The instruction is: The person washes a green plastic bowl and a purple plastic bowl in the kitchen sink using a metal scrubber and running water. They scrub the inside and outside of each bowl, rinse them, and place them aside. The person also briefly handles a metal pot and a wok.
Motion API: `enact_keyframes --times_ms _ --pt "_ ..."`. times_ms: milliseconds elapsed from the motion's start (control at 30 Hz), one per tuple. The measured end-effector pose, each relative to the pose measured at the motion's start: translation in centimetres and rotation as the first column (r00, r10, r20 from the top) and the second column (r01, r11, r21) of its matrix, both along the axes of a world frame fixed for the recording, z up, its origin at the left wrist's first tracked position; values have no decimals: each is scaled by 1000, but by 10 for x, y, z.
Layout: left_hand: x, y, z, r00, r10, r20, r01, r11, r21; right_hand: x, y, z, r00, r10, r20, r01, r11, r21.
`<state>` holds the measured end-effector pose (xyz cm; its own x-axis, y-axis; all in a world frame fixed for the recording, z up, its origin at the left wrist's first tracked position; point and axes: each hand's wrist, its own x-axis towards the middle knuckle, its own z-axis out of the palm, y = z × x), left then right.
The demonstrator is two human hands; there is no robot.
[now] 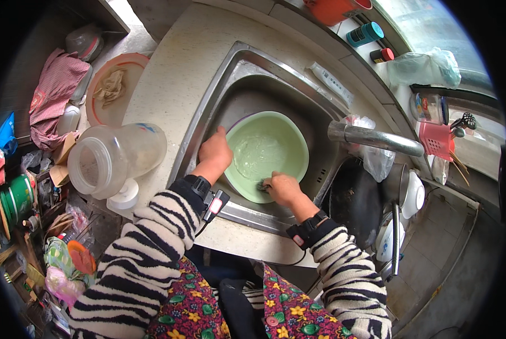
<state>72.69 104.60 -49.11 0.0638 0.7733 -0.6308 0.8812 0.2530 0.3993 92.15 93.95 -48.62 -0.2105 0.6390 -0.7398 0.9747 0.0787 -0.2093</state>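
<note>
A light green plastic basin sits tilted in the stainless steel sink, with some clear water in its bottom. My left hand grips the basin's left rim, the thumb lying along the edge. Inside the basin, near its front wall, my right hand holds a dark scouring pad against the surface. Most of the pad is hidden by my fingers. The metal faucet reaches in from the right, its spout beside the basin.
Left of the sink, a large clear plastic jar lies on its side by a white cap. A white tube rests behind the sink. A black wok and a steel pan stand at right. A pink utensil basket is by the window.
</note>
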Motion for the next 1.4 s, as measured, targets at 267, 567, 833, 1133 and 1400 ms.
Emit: enact_keyframes --times_ms 267,567,833,1133,1400 --pt "-3 -1 -7 1000 -8 0 8 999 -37 -58 10 -34 505 -632 -588 596 748 -292" --pt "-6 -5 -15 999 -23 40 22 999 39 -27 -4 -30 761 -357 -541 378 922 -77" --pt "-9 -4 -11 929 209 307 -167 973 -158 0 -6 -5 667 -547 -505 674 733 97" --pt "1 4 24 795 409 449 -191 870 -454 21 -43 91 422 -660 -622 883 454 118" --pt "-4 -15 39 735 489 470 -186 812 -553 50 -51 137 23 -519 -854 996 82 -24"
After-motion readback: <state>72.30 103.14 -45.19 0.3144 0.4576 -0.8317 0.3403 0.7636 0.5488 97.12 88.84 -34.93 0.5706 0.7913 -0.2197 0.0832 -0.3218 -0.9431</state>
